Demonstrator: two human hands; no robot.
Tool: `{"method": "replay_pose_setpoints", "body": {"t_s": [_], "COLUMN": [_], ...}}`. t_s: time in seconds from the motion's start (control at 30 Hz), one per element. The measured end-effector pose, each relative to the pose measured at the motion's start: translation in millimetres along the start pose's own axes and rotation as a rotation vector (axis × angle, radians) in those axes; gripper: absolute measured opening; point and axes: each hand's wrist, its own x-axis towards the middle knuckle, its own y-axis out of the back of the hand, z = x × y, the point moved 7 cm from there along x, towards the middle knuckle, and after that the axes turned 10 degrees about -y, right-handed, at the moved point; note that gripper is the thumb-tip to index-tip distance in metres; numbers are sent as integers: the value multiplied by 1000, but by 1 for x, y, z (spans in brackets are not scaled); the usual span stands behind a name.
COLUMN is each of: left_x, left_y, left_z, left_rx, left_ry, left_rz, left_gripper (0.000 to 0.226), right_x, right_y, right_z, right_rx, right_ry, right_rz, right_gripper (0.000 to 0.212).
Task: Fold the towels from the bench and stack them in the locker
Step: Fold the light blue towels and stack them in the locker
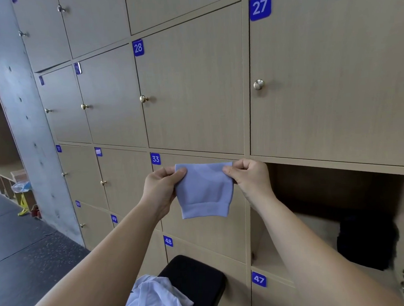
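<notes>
towel (204, 190): soft matt cloth | locker doors (192, 94): matt wood grain | knob (258, 84): shiny metal | pillar (21, 116): rough concrete

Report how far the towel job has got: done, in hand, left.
Done: the locker stands open with a dark bundle inside; whether that is a towel I cannot tell. In hand: the left hand and right hand pinch the top corners of a lavender towel, already folded small. Left: a crumpled pale pile on the black bench still needs folding and stacking.

Changing room: numbered lockers (192, 94), bench (194, 278)
</notes>
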Motion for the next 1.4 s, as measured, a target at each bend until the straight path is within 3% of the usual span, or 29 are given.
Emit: {"method": "replay_pose_setpoints", "body": {"t_s": [0.1, 0.2, 0.3, 0.4, 0.5, 0.67, 0.8, 0.93, 1.07, 1.17, 1.23, 1.4], "left_x": [0, -2, -11, -21, -26, -33, -48, -75, -80, -80, -84, -92], "left_y": [-2, -8, -20, -34, -41, -44, -45, -69, -88, -99, -109, -131], "left_z": [-1, 2, 4, 0, -8, -26, -68, -106, -120, -120, -117, -131], "left_rx": [30, 108, 231, 291, 313, 201, 31, -227, -93, 101, 213, 339], "left_ry": [-24, -87, -156, -165, -159, -71, 167, 357, 288, 160, 78, -40], "left_rz": [-17, -79, -192, -298, -350, -288, -215, -158, -55, 24, 17, -33], "left_gripper": [11, 13, 11, 11, 11, 35, 68, 59, 56, 53, 43, 36], "right_x": [1, 0, -3, -14, -22, -24, -28, -30, -30, -31, -33, -37], "right_y": [4, 6, 2, -15, -21, -7, 8, 29, 53, 72, 87, 119], "right_z": [0, -1, -8, 4, 26, 35, 49, 65, 84, 102, 114, 140], "right_rx": [-4, 77, -142, -439, -489, -365, -164, 7, -17, -207, -357, -434], "right_ry": [2, -55, -71, -154, -198, -138, -169, -172, -130, -109, -108, -95], "right_rz": [7, -103, -236, -523, -677, -521, -427, -239, -38, 147, 270, 414], "right_gripper": [19, 45, 61, 43, 27, 26, 19, 29, 40, 51, 52, 49]}}
